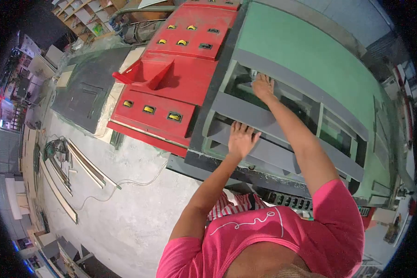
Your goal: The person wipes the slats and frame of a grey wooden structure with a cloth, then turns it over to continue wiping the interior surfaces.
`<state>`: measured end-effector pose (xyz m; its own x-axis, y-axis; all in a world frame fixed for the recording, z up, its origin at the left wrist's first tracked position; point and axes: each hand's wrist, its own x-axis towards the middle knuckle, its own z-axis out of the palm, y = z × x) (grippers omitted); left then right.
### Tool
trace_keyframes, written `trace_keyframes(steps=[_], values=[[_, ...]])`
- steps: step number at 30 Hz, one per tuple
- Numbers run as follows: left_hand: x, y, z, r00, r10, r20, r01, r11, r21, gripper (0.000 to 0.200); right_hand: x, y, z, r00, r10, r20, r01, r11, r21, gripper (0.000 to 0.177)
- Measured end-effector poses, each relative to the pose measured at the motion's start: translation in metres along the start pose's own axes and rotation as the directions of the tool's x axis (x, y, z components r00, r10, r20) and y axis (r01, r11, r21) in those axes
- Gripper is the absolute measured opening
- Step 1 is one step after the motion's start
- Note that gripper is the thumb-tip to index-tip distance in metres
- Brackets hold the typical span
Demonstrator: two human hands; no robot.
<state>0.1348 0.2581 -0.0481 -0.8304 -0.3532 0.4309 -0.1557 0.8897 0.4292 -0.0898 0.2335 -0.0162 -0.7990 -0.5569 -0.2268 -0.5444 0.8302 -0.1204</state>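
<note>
My left hand (242, 141) lies with spread fingers on a lower grey board (275, 154), its fingertips at the edge of a dark gap. Farther forward, my right hand (263, 87) reaches over an opening in the frame, fingers stretched out and pointing away from me. A small whitish patch (254, 74) shows by its fingertips; I cannot make out what it is. Between the two hands runs a long middle grey board (245, 110). Another grey board (282, 72) borders the green surface (301, 46). Pale cross-pieces (320, 119) divide the openings.
Left of the frame is a red machine bed (190, 78) with yellow rollers (148, 109) and a raised red chute (148, 72). A dark panel (90, 88) lies beyond it. Wooden strips (85, 164) and a thin cable (125, 181) lie on the floor.
</note>
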Motion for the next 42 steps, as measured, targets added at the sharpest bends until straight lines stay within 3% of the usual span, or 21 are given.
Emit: trace_keyframes(steps=[4, 7, 10, 12, 13, 15, 16, 18, 19, 21, 25, 26, 27, 28, 29, 30, 31, 34, 36, 39, 42], values=[[0.001, -0.001, -0.003, 1.000, 0.019, 0.009, -0.018, 0.999, -0.034, 0.038, 0.041, -0.046, 0.010, 0.993, -0.058, -0.107, 0.066, 0.995, 0.079, 0.054], [0.003, -0.003, -0.005, 0.999, 0.034, -0.012, -0.035, 0.997, -0.062, 0.039, 0.065, -0.063, 0.027, 0.998, -0.027, 0.050, 0.024, 0.998, 0.051, 0.050], [0.003, -0.006, -0.004, 0.998, 0.057, -0.021, -0.059, 0.994, -0.088, 0.039, 0.062, -0.061, 0.028, 0.986, -0.055, -0.157, 0.094, 0.962, 0.256, 0.047], [0.000, -0.006, -0.002, 0.997, 0.067, 0.032, -0.065, 0.996, -0.055, 0.038, 0.050, -0.057, 0.030, 0.986, -0.024, -0.168, 0.131, 0.736, 0.664, 0.047], [0.000, -0.005, -0.002, 0.997, 0.076, 0.031, -0.073, 0.995, -0.062, 0.038, 0.045, -0.057, 0.030, 0.985, -0.015, -0.173, 0.127, 0.739, 0.662, 0.047], [0.000, -0.004, -0.002, 0.998, 0.057, 0.040, -0.054, 0.997, -0.055, 0.038, 0.035, -0.061, 0.032, 0.994, -0.111, 0.013, 0.041, 0.476, 0.878, 0.049], [-0.001, -0.004, -0.001, 0.996, 0.074, 0.043, -0.071, 0.996, -0.055, 0.038, 0.019, -0.065, 0.033, 0.991, -0.129, 0.029, 0.035, 0.463, 0.886, 0.043], [-0.002, -0.003, 0.000, 0.998, 0.065, 0.021, -0.065, 0.997, -0.034, 0.037, 0.002, -0.067, 0.016, 0.952, -0.157, 0.263, -0.066, 0.733, 0.677, 0.025], [-0.002, -0.003, 0.001, 0.996, 0.083, 0.024, -0.082, 0.996, -0.037, 0.037, 0.002, -0.062, 0.017, 0.956, -0.145, 0.253, -0.070, 0.727, 0.683, 0.025], [-0.002, -0.003, 0.001, 0.995, 0.079, 0.053, -0.078, 0.997, -0.016, 0.036, -0.004, -0.060, 0.010, 0.866, -0.335, 0.373, 0.040, 0.788, 0.615, 0.017], [-0.002, -0.002, -0.002, 0.995, 0.102, -0.014, -0.102, 0.994, -0.032, 0.034, 0.020, -0.047, 0.027, 0.875, -0.217, 0.433, -0.007, 0.888, 0.460, 0.029], [-0.003, -0.001, -0.002, 0.995, 0.101, -0.015, -0.101, 0.994, -0.034, 0.034, 0.049, -0.032, 0.061, 0.876, -0.429, 0.219, 0.289, 0.832, 0.473, 0.025], [-0.002, -0.002, -0.002, 0.995, 0.095, -0.017, -0.096, 0.995, -0.037, 0.033, 0.087, -0.021, 0.088, 0.785, -0.620, 0.008, 0.561, 0.716, 0.415, 0.021], [0.000, -0.002, -0.002, 0.996, 0.092, -0.020, -0.093, 0.995, -0.034, 0.033, 0.084, -0.026, 0.079, 0.781, -0.624, 0.008, 0.565, 0.714, 0.414, 0.021], [0.000, -0.002, -0.002, 0.995, 0.098, -0.020, -0.098, 0.994, -0.038, 0.033, 0.081, -0.029, 0.071, 0.927, -0.373, -0.030, 0.152, 0.303, 0.941, 0.019], [-0.002, -0.003, -0.001, 0.995, 0.100, -0.017, -0.101, 0.994, -0.042, 0.033, 0.070, -0.037, 0.052, 0.976, -0.147, 0.158, -0.205, -0.396, 0.895, 0.020], [-0.002, -0.003, -0.001, 0.996, 0.090, -0.017, -0.090, 0.995, -0.043, 0.033, 0.025, -0.056, -0.003, 0.972, 0.036, 0.234, -0.219, -0.240, 0.946, 0.023], [-0.004, -0.002, -0.002, 0.997, 0.065, 0.043, -0.064, 0.997, -0.032, 0.035, 0.014, -0.068, -0.004, 0.956, 0.073, 0.284, -0.250, -0.299, 0.921, 0.023], [-0.002, -0.001, -0.001, 0.999, 0.038, 0.029, -0.037, 0.998, -0.055, 0.036, 0.037, -0.058, 0.022, 0.929, 0.123, 0.349, -0.325, -0.179, 0.929, 0.026], [-0.002, -0.003, -0.002, 0.997, 0.053, 0.064, -0.052, 0.998, -0.032, 0.038, 0.013, -0.052, 0.020, 0.863, -0.232, 0.448, -0.445, 0.068, 0.893, 0.017], [-0.002, -0.002, -0.002, 0.998, 0.054, 0.026, -0.054, 0.998, 0.019, 0.039, -0.010, -0.055, -0.009, 0.887, -0.222, 0.404, -0.402, 0.054, 0.914, 0.014]])
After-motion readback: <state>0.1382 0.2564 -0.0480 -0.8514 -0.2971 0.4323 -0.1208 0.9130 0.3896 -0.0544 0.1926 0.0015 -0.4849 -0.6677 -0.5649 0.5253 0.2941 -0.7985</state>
